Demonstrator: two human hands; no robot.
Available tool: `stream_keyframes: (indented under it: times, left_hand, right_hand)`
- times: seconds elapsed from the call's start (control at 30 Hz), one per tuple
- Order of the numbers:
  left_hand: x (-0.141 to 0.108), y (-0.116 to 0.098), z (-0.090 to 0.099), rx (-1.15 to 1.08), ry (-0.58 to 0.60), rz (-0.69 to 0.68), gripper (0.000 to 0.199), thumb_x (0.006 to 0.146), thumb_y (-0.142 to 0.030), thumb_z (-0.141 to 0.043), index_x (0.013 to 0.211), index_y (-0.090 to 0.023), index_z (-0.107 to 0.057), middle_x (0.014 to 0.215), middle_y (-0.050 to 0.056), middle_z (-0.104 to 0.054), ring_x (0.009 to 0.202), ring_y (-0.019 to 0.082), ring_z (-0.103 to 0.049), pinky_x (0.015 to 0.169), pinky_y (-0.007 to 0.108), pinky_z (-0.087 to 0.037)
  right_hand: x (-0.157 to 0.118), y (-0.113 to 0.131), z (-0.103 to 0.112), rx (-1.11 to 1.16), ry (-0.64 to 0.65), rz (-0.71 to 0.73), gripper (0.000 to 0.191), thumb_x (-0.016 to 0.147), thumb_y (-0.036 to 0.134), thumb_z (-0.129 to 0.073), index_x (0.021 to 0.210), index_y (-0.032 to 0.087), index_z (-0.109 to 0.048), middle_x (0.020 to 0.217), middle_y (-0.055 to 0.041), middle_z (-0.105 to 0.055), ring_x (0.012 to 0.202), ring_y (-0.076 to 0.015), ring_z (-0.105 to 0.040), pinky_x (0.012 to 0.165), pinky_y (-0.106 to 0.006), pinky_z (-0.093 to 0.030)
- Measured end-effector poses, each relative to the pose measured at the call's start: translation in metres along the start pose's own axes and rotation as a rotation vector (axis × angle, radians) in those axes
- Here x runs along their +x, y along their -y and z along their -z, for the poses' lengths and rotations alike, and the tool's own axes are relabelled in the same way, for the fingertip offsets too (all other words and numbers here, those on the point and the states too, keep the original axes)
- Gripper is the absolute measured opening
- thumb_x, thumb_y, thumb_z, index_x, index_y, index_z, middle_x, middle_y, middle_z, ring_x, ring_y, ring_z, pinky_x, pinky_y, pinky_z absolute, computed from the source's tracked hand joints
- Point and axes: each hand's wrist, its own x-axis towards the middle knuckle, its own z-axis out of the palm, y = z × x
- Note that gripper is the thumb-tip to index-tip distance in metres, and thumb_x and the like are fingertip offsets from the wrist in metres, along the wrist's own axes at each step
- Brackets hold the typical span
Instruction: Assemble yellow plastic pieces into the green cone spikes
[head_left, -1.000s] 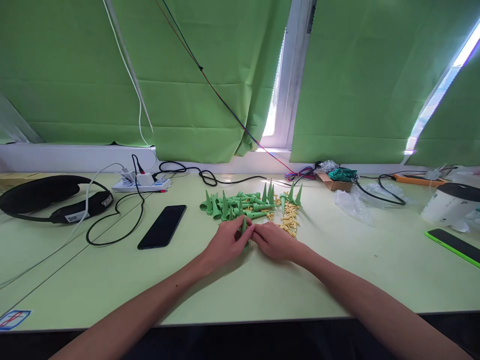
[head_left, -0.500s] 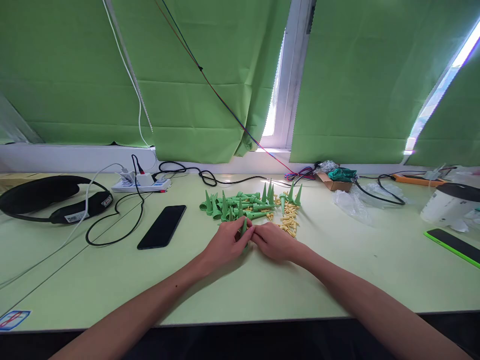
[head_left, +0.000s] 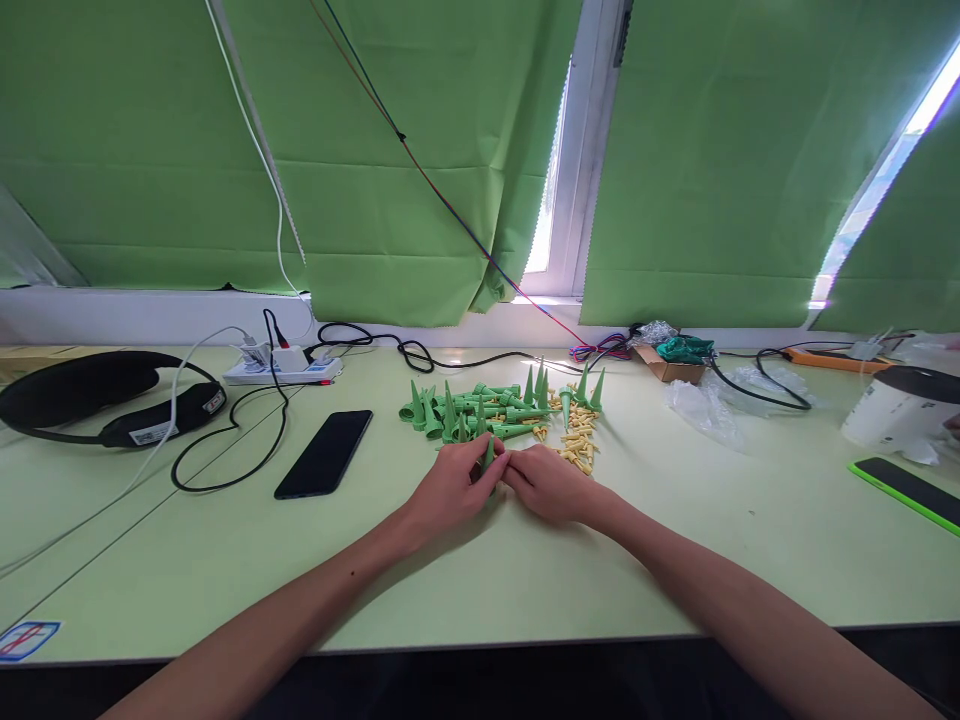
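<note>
In the head view, my left hand (head_left: 450, 488) pinches a green plastic cone spike (head_left: 488, 455), its tip pointing up between the fingers. Closed fingers of my right hand (head_left: 551, 485) meet the left fingertips at the spike; what they hold is hidden. Just beyond both hands spreads a pile of green cone spikes (head_left: 491, 411), some lying down and some standing tip up. Small yellow plastic pieces (head_left: 579, 445) lie loose at the pile's right side, beyond my right hand.
A black phone (head_left: 324, 454) lies left of the hands, with a headset (head_left: 161, 428), cables and a power strip (head_left: 289, 370) farther left. To the right are crumpled clear plastic (head_left: 705, 412), a small cardboard box (head_left: 664, 365), a white roll (head_left: 892, 405) and a green-edged phone (head_left: 911, 490).
</note>
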Motion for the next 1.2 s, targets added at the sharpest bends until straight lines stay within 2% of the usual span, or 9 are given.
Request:
stream_keyframes:
  times: [0.47, 0.8, 1.2]
  left_hand:
    - [-0.0001, 0.0004, -0.0005, -0.002, 0.002, 0.002, 0.022, 0.097, -0.034, -0.046, 0.086, -0.019, -0.059, 0.052, -0.007, -0.047, 0.047, 0.010, -0.040, 0.054, 0.024, -0.034]
    - [0.0000, 0.0017, -0.0014, 0.007, 0.002, -0.001, 0.020, 0.096, -0.032, -0.048, 0.086, -0.019, -0.060, 0.053, -0.007, -0.050, 0.048, 0.010, -0.042, 0.054, 0.024, -0.034]
    - [0.0009, 0.0011, 0.0001, -0.001, 0.068, 0.029, 0.021, 0.097, -0.034, -0.046, 0.089, -0.019, -0.060, 0.055, -0.007, -0.049, 0.049, 0.009, -0.042, 0.056, 0.024, -0.035]
  right_hand:
    - [0.0003, -0.0017, -0.0018, -0.015, -0.002, -0.006, 0.032, 0.097, 0.018, -0.040, 0.066, 0.018, -0.048, 0.060, 0.0012, -0.049, 0.052, -0.0107, -0.032, 0.055, -0.027, -0.023]
    - [-0.0001, -0.0010, -0.0006, -0.014, -0.001, 0.014, 0.031, 0.095, 0.015, -0.041, 0.064, 0.018, -0.043, 0.058, 0.0023, -0.044, 0.051, -0.0099, -0.028, 0.054, -0.027, -0.020]
    - [0.0001, -0.0006, 0.0004, -0.035, 0.046, -0.008, 0.029, 0.093, 0.015, -0.041, 0.064, 0.017, -0.040, 0.059, 0.0029, -0.042, 0.053, -0.0094, -0.028, 0.054, -0.026, -0.021]
